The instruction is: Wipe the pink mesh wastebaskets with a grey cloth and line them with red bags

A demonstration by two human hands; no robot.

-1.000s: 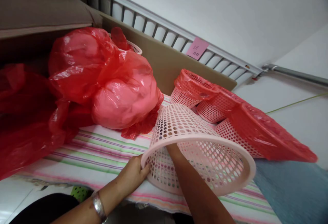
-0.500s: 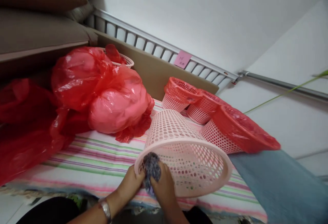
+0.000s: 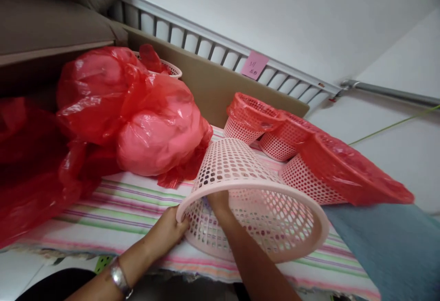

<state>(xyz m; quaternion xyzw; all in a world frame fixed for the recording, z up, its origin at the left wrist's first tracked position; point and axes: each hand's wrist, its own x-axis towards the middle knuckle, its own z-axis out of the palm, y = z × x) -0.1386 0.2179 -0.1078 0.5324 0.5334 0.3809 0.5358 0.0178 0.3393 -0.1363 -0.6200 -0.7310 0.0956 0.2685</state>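
A pale pink perforated plastic basket [image 3: 240, 184] lies on its side, its mouth towards me. My left hand [image 3: 174, 225] is closed on the left of its rim, thumb inside. My right hand [image 3: 219, 200] reaches in through the mouth and presses against the inner wall, its fingers mostly hidden behind the rim and wall. In it is a dark grey-purple cloth [image 3: 206, 203], of which only a sliver shows at the hand's left side. A striped cloth [image 3: 132, 209] lies beneath the basket.
Several similar baskets [image 3: 312, 184] lined with red plastic bags stand to the right. Large red plastic bags [image 3: 156, 142] are heaped at the left, with another basket rim [image 3: 176, 70] behind. A pink note [image 3: 255, 65] hangs on the slatted rail at the back.
My right hand has moved from the rim deeper into the basket, taking the cloth with it. My left hand keeps its hold on the rim. The view has shifted slightly.
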